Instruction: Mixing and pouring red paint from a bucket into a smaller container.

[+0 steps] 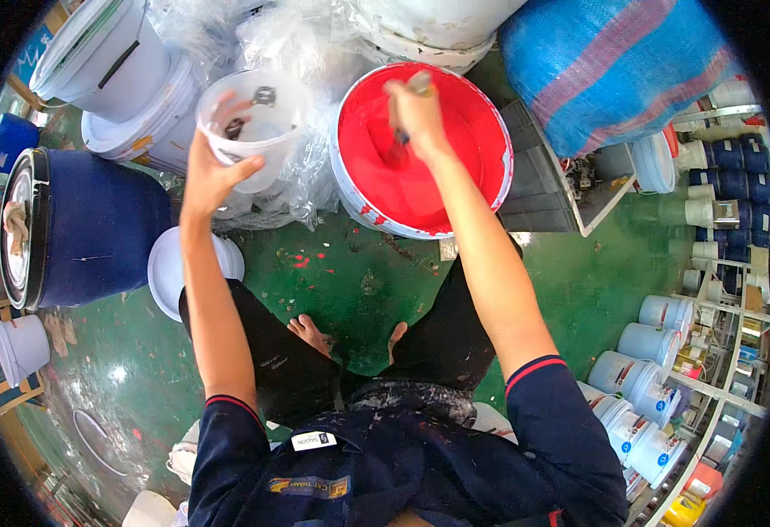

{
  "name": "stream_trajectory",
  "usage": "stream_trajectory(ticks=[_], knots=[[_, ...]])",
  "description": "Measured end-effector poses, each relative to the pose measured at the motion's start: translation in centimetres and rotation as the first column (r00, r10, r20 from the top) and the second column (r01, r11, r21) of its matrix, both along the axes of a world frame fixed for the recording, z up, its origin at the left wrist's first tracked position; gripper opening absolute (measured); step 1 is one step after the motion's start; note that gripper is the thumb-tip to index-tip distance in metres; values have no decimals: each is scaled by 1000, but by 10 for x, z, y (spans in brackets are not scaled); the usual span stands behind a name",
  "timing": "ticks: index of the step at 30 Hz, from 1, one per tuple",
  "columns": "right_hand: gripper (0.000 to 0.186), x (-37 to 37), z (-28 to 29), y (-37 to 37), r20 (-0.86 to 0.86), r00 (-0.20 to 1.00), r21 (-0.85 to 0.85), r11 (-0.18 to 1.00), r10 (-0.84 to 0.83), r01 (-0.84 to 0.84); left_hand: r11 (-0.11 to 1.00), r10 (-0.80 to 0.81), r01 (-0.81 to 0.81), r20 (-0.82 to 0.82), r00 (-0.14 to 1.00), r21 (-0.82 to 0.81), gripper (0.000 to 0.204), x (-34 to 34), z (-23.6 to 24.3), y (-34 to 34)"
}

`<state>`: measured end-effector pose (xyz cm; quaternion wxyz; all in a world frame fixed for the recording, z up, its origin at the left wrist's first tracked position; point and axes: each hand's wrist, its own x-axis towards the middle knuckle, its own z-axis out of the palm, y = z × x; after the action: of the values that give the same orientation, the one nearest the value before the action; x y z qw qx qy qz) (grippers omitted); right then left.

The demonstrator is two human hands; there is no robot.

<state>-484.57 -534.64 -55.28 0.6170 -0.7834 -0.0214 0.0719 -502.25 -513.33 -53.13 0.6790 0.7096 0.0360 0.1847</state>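
Observation:
At the upper left of centre, my left hand (213, 178) grips a translucent white plastic tub (272, 123) by its side, thumb in front. The tub's mouth faces up toward me, and dark marks show on its wall. My right hand (418, 119) is closed around a short tool (421, 83) with a tan end. A dark part of it points down toward the red paint (369, 119); blur and my fingers hide its exact kind. Thick red paint fills a large white bucket (341, 180) below that hand, with red smears on its rim.
Clear plastic sheeting (292, 44) lies behind the tub. A blue drum (99, 228) and a white lid (163, 274) are at left. Right of the bucket stand a grey crate (538, 198) and a blue woven sack (609, 66). Several pails (618, 373) line the right side.

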Motion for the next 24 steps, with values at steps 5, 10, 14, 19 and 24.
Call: stream_trajectory(ticks=[5,10,14,19,24], knots=[[31,-8,53,-21,25,973,61,971,231,-232,951,69,-110,149,986,290,94,16,6,-23],[39,-17,142,-47,373,890,453,785,264,-423,891,113,-178,176,978,417,97,17,10,-28],[22,-30,51,-18,34,994,56,993,-103,101,930,35,-137,286,957,342,100,25,25,-38],[31,5,38,-63,44,999,153,988,-3,-4,845,-13,-103,212,977,525,95,48,53,-83],[34,5,170,-122,251,958,579,773,136,-261,833,-90,44,58,994,551,97,79,57,-127]])
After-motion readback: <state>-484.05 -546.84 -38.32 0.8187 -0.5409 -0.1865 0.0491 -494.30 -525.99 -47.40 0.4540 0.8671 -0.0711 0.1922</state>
